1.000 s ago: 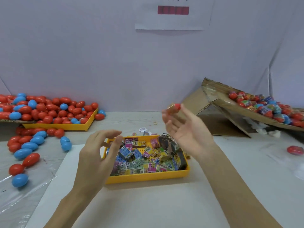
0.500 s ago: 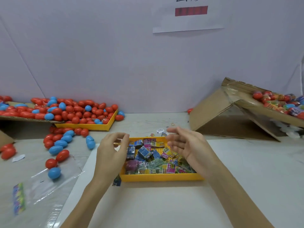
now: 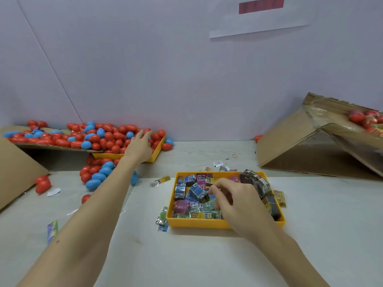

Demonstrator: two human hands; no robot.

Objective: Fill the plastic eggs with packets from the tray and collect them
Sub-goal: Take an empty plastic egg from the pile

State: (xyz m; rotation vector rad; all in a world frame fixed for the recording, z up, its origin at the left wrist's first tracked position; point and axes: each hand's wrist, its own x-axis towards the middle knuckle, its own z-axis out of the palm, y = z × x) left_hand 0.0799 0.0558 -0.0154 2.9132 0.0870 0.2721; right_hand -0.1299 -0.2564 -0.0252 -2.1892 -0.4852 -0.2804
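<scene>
A yellow tray [image 3: 199,223] full of small colourful packets [image 3: 182,188] sits on the table in front of me. My right hand [image 3: 234,201] reaches down into it, fingers curled, with the fingertips pinching a blue packet [image 3: 198,191]. At the back left, red and blue plastic eggs [image 3: 103,139] are heaped on a cardboard flap and in a second yellow tray [image 3: 154,157]. My left hand [image 3: 138,146] stretches out over that heap with its fingers straight, touching the eggs at the tray's right end. It holds nothing.
Loose eggs [image 3: 97,179] lie on the table below the heap. A tilted cardboard box [image 3: 300,146] at the right holds filled eggs [image 3: 356,118]. Stray packets [image 3: 162,217] lie left of the packet tray, and a plastic bag [image 3: 51,230] near the left edge.
My left hand has moved from the packet tray out to the egg heap. My right hand has dropped into the packet tray and curled onto a packet. The view has turned left.
</scene>
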